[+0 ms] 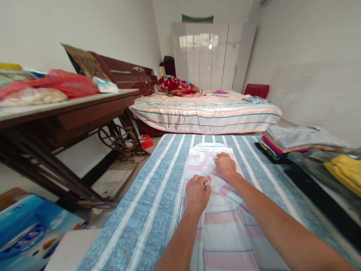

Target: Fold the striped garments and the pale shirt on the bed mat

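Note:
A pink-and-white striped garment (222,218) with thin blue lines lies lengthwise on a blue-and-white striped bedsheet (141,188), its far end folded into a narrow, slightly rumpled shape. My left hand (197,194) is closed on the garment's left part, with a bit of cloth pinched between thumb and fingers. Farther up and to the right, my right hand (225,165) has curled fingers gripping the cloth near its right edge. The near end of the garment runs out of view between my forearms.
Folded clothes (301,141) are stacked at the right, beside a yellow garment (345,171). A sewing machine table (67,109) with a red plastic bag (67,82) stands on the left, above a blue carton (31,233). Another bed (208,118) and a white wardrobe (207,56) lie beyond.

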Available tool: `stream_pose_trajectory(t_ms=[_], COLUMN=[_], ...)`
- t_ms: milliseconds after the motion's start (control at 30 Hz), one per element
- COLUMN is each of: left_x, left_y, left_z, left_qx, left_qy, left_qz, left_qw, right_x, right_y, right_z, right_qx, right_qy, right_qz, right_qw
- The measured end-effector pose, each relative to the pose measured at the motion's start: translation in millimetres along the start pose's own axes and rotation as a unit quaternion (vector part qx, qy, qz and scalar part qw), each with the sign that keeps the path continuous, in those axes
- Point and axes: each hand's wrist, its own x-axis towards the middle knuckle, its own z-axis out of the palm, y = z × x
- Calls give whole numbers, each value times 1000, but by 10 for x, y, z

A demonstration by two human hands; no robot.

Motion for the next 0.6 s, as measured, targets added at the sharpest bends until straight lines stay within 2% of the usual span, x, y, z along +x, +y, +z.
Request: stream_pose_trajectory(t_ms=[300, 600], left_x=[-16, -1], left_y=[26, 27], left_z=[-21, -11], left_qx=[18, 24], left_qy=[-2, -2], left_qz=[-13, -16], left_qw=[1000, 1000], right_x=[69, 83], right_y=[114, 115], right_z=[100, 171], right_qx=[-41, -59], right_qy=[-14, -4], right_qz=[-44, -71], right_qw=[998, 996])
